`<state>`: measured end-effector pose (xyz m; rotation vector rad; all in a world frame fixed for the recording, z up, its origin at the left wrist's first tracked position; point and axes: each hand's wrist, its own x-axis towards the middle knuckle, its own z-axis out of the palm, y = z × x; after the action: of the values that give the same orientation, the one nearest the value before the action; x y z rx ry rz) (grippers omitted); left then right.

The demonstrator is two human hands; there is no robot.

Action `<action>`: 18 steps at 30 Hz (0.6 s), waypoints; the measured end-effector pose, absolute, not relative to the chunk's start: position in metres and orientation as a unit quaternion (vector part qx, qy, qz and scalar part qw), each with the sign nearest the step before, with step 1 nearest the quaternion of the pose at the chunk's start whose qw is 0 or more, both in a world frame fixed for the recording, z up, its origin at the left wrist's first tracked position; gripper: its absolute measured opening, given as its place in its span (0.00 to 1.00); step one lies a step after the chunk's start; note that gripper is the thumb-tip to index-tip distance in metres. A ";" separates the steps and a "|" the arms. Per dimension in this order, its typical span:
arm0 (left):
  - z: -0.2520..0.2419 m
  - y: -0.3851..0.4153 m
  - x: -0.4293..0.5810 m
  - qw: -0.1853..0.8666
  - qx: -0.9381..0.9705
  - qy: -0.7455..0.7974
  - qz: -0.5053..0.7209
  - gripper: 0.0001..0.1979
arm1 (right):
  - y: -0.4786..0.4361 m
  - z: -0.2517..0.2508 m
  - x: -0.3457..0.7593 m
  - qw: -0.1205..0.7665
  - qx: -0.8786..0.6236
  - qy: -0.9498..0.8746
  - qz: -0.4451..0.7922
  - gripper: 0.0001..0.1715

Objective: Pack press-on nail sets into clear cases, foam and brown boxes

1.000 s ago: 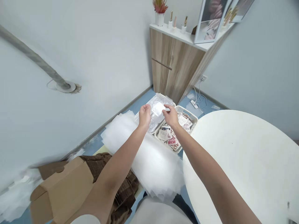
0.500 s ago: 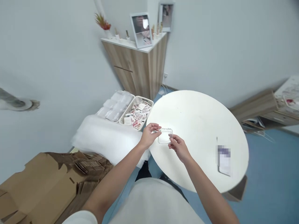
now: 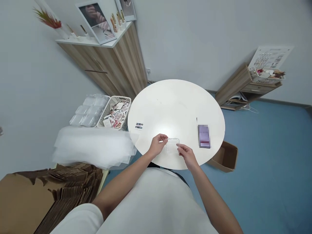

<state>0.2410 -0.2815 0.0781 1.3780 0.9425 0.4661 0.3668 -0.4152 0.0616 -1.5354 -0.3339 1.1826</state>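
Note:
Between my two hands is a clear plastic case (image 3: 172,147), small and rectangular, held over the near part of the round white table (image 3: 179,112). My left hand (image 3: 158,143) pinches its left upper corner between thumb and fingers. On the opposite side, my right hand (image 3: 187,154) grips the right edge. The case is see-through, so I cannot tell whether anything is inside. Left of my hands, a small set of dark, round-topped pieces (image 3: 139,125) lies on the table in two rows. A purple phone-like object (image 3: 204,136), partly blurred, lies to the right.
Left of the table stand a basket of printed cards (image 3: 117,113), stacked clear plastic boxes (image 3: 89,110), white foam sheets (image 3: 95,146) and folded cardboard (image 3: 70,185). An open carton (image 3: 225,156) sits on the floor at right. A wooden cabinet (image 3: 104,66) fills the corner.
The view has swung right and the table now lies more squarely ahead. The two rows of small pieces have come into sight. Both hands keep hold of the clear case.

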 end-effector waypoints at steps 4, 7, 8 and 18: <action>0.076 -0.288 0.239 0.594 0.647 0.434 0.200 0.11 | -0.413 0.061 0.368 0.563 -0.668 -0.125 0.470 0.21; 0.077 -0.292 0.236 0.612 0.661 0.400 0.170 0.12 | -0.407 0.062 0.364 0.574 -0.673 -0.105 0.455 0.23; 0.077 -0.293 0.236 0.629 0.656 0.386 0.159 0.13 | -0.405 0.062 0.362 0.578 -0.672 -0.100 0.451 0.23; 0.078 -0.277 0.237 0.786 0.511 0.338 0.088 0.19 | -0.384 0.071 0.336 0.563 -0.746 -0.195 0.296 0.16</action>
<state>0.2367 -0.2774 0.0779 1.1009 0.7291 0.1890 0.3363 -0.3844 0.0708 -1.7568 -0.4583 0.6964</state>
